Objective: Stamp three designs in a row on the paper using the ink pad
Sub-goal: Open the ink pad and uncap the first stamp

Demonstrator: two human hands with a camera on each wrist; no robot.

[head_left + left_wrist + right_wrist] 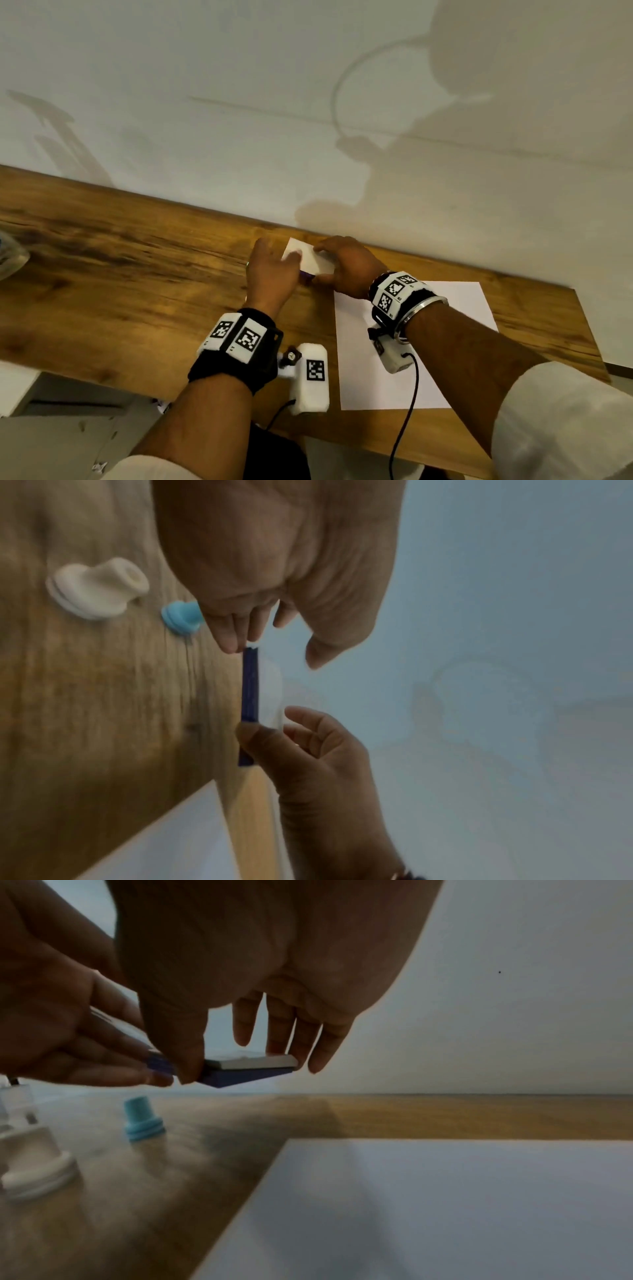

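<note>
A: Where's the ink pad?

B: Off the tabletop, held in the air between both hands, beside the paper's far left corner. It has a blue base and a white lid.

A: How are the hands?

B: The left hand pinches the pad's left end; the right hand grips its right end, thumb on the near edge, fingers over the top.

A: And the stamps?

B: A blue stamp and a white stamp stand on the tabletop, left of the paper, under the hands.
</note>
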